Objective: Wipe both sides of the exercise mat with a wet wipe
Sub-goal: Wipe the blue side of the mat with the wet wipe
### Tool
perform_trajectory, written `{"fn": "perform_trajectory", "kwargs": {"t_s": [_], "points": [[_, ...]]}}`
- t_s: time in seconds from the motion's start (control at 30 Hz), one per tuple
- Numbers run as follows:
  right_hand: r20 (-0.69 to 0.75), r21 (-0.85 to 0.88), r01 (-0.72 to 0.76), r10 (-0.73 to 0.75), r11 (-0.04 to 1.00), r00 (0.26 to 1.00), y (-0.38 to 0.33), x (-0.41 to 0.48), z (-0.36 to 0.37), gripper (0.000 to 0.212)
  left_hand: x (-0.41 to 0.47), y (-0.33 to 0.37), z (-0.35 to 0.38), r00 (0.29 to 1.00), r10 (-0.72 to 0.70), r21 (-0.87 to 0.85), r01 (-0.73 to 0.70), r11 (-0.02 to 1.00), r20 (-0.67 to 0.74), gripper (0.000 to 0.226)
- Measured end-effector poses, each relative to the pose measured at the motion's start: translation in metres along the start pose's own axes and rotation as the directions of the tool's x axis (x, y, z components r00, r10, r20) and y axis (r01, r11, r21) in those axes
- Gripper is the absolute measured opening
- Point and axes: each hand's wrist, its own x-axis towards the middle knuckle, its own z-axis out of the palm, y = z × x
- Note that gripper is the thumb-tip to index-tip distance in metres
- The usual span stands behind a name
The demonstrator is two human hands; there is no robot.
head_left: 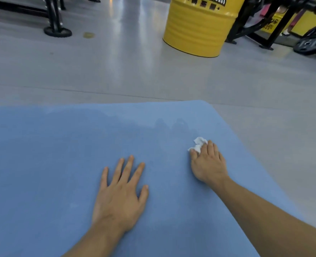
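A blue exercise mat (pixel 51 164) lies flat on the grey floor and fills the lower part of the view. My left hand (pixel 119 193) rests palm down on the mat with its fingers spread and straight. Further right, my right hand (pixel 208 164) presses a crumpled white wet wipe (pixel 198 144) onto the mat near its far right corner. The wipe sticks out beyond the fingertips; the part under the fingers is hidden. Faint damp streaks show on the mat just beyond the wipe.
A yellow metal drum (pixel 198 28) stands on the floor beyond the mat at the right. Black gym frames (pixel 55 17) stand at the far left and far right. Black weight plates (pixel 313 41) lie at the right edge. Grey floor (pixel 116 71) stretches between mat and equipment.
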Motion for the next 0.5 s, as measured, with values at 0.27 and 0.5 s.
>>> {"fn": "perform_trajectory", "kwargs": {"t_s": [0.27, 0.5], "points": [[0.017, 0.184, 0.203, -0.209, 0.962, 0.978, -0.095, 0.074, 0.004, 0.063, 0.003, 0.000, 0.011, 0.995, 0.010, 0.019, -0.008, 1.000, -0.103, 0.068], [0.101, 0.176, 0.638, -0.659, 0.749, 0.746, -0.179, 0.081, 0.000, 0.062, 0.006, 0.000, 0.017, 0.987, 0.004, 0.029, 0.000, 1.000, -0.158, 0.071]]}}
